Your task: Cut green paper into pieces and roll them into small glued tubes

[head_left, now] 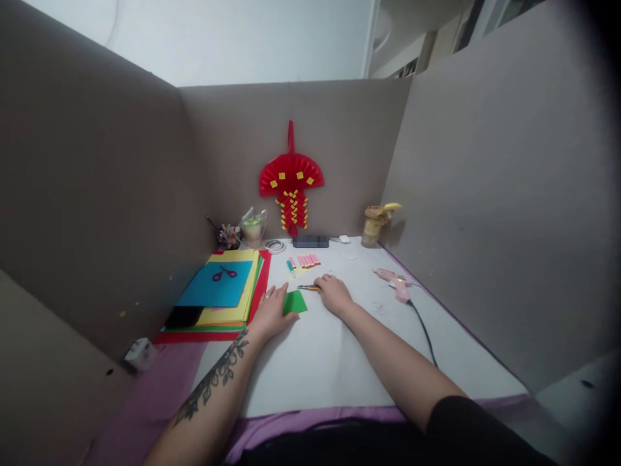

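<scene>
A small piece of green paper (295, 302) lies flat on the white tabletop. My left hand (274, 308) rests at its left edge with fingers stretched and thumb apart, the thumb by the lower corner. To the right, my right hand (334, 292) lies low on the table with curled fingers around the end of a slim tool that looks like a craft knife (308, 287). Its dark tip points left, just above the paper. Beyond the hands are several small pink paper rolls (309, 260) in a row and a teal roll (291, 266).
Stacked coloured paper (220, 314) sits at left, with red-handled scissors (224, 274) on a blue sheet. A pink glue gun (398, 285) with a black cord lies at right. Cups (372, 226) and tape (275, 246) stand behind; a red fan ornament (291, 175) hangs on the back panel.
</scene>
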Motion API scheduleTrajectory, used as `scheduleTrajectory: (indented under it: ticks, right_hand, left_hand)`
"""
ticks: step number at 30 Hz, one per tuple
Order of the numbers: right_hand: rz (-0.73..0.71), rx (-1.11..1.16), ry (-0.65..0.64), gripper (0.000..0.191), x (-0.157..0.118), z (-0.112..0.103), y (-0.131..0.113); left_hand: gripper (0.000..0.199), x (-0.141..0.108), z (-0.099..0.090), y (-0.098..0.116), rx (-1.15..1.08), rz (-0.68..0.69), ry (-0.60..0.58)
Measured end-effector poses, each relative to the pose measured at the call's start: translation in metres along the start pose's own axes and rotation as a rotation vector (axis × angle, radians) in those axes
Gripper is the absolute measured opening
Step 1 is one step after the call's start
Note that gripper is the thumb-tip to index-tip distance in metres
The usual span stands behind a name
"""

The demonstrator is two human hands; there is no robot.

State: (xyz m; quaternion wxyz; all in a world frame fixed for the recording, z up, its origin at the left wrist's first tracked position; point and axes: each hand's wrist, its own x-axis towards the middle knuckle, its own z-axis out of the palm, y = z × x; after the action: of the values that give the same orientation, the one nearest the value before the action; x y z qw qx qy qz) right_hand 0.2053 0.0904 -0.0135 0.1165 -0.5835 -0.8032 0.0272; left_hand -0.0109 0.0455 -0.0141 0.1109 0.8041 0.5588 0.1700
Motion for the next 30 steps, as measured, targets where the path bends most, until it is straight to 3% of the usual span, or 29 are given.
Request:
scheduleTrajectory:
  ticks: [6,16,30]
  right_hand:
    - [-0.050,0.015,-0.018,0.025,-0.003,-0.001,0.003]
    - [-0.250,0.195,-0.088,0.025,-0.022,-0.008,0.022]
    - [-0.280,0.196,-0.078,0.026,-0.035,-0.011,0.017]
  left_hand:
    - [0.077,0.002,-0.002,0.000,0.003,0.009,-0.017]
    - [0.048,0.001,-0.005,0.002,0.040,0.055,-0.053]
    - [0.037,0.007,-0.001,0.003,0.109,0.019,-0.029]
